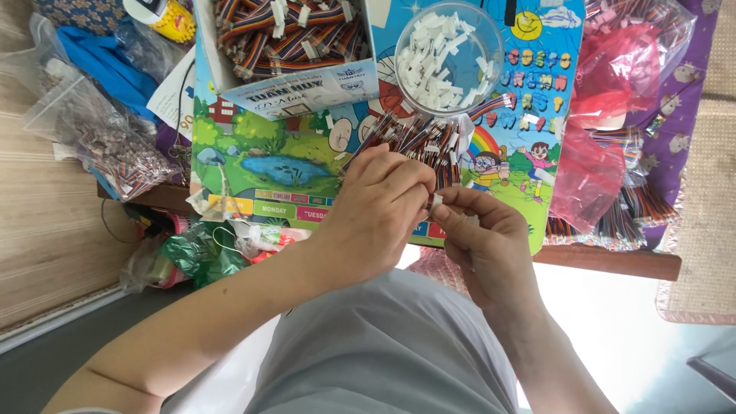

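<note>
Small white plastic connector [436,200] is pinched between the fingertips of the left hand [379,211] and right hand [479,230], both closed on it, just near of the multicoloured wire bundle [418,146] on the worktop [613,261].

Left hand [379,207] and right hand [483,230] pinch a small white connector [436,200] above a wire pile [418,142].

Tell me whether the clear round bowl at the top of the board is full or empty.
Partly full. The clear bowl stands upright on the colourful board, holding a heap of small white plastic connectors that covers its bottom, below the rim.
</note>
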